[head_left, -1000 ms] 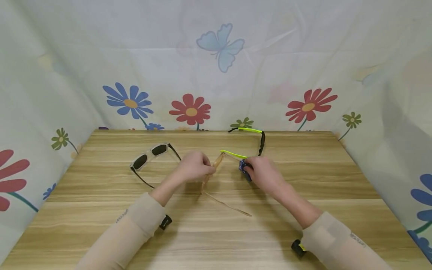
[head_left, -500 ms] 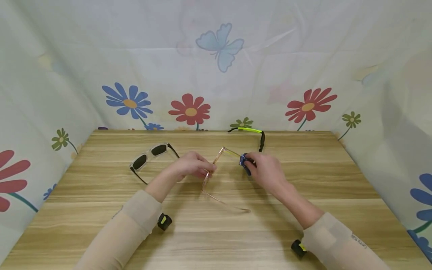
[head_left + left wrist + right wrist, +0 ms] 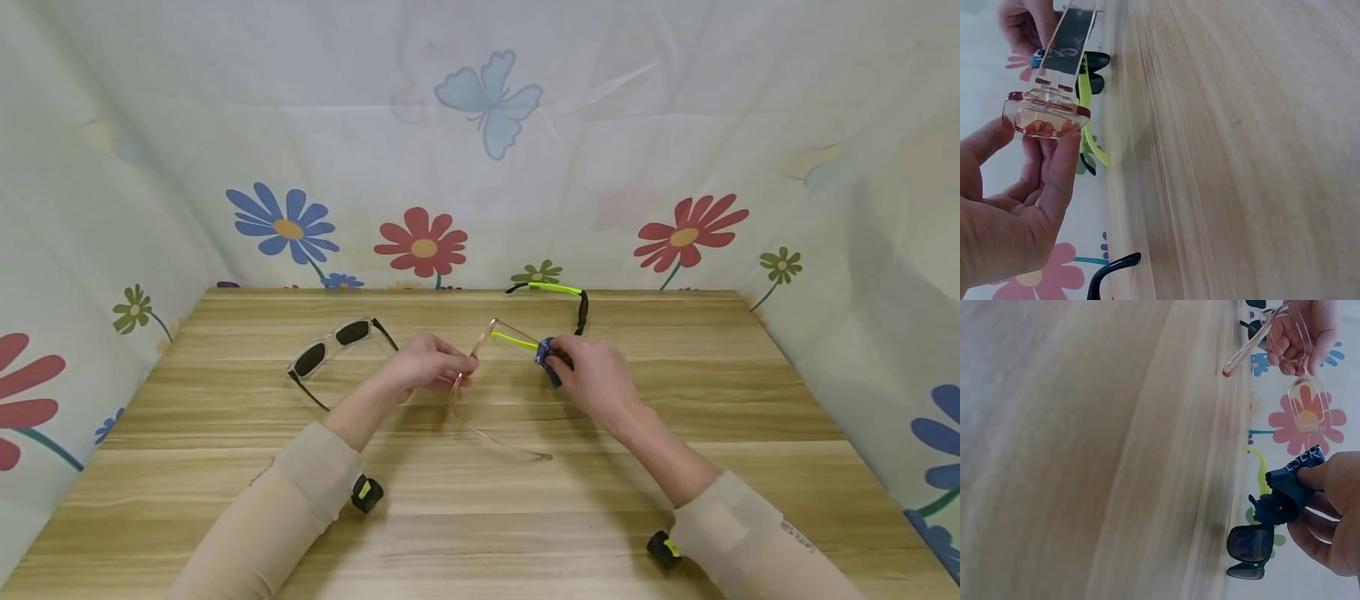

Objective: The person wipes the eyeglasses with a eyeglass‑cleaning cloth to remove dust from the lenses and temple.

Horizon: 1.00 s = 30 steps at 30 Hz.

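Observation:
My left hand (image 3: 431, 364) pinches the clear, pinkish eyeglasses (image 3: 492, 327) by the front frame, thumb on one side and fingers on the other. Both temples are unfolded. One temple hangs toward me, over the table. The other runs right into a dark blue cloth (image 3: 546, 352) that my right hand (image 3: 600, 375) pinches around it. White lettering and a jagged edge show on the cloth (image 3: 1294, 478) in the right wrist view. The temple's tip is hidden in the cloth. From the left wrist view, the frame's side (image 3: 1047, 119) sits between my left thumb and fingertips.
Black sunglasses with neon yellow temples (image 3: 555, 288) lie behind my right hand, which partly hides them. To the left of my left hand are pale-framed sunglasses (image 3: 332, 346) with dark lenses and black temples. A flowered curtain (image 3: 491, 183) rises behind the wooden table (image 3: 465, 542).
The eyeglasses have risen slightly and tilted, their loose temple swinging upward in view. My left hand's grip has turned on the frame. My right hand and the cloth have shifted slightly away from me.

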Each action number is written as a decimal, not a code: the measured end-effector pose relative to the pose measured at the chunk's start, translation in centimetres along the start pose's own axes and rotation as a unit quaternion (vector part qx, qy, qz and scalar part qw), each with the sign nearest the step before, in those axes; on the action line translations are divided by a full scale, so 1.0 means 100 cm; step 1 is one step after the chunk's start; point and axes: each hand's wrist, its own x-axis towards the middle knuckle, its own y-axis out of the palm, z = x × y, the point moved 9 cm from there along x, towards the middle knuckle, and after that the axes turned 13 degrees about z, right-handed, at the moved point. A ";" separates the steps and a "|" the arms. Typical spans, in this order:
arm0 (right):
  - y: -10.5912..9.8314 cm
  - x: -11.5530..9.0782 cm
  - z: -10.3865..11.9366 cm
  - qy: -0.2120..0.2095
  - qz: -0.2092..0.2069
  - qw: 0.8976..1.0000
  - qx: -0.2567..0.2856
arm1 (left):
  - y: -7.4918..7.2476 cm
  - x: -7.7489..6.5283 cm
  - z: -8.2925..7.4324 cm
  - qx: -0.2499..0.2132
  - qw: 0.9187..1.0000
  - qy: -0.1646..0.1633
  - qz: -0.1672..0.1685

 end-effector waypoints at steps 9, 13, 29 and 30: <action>0.003 -0.002 -0.014 0.021 0.023 1.000 -0.004 | -0.008 -0.001 0.002 -0.042 0.999 0.008 -0.015; 0.003 -0.004 -0.022 0.033 0.030 0.999 0.002 | -0.014 -0.002 0.003 -0.043 0.999 0.004 -0.033; -0.023 -0.006 -0.006 -0.003 -0.051 0.998 0.022 | -0.016 -0.005 0.002 -0.058 0.998 0.008 -0.037; -0.024 -0.006 -0.004 -0.006 -0.055 0.998 0.021 | -0.014 -0.005 0.001 -0.056 0.998 0.011 -0.035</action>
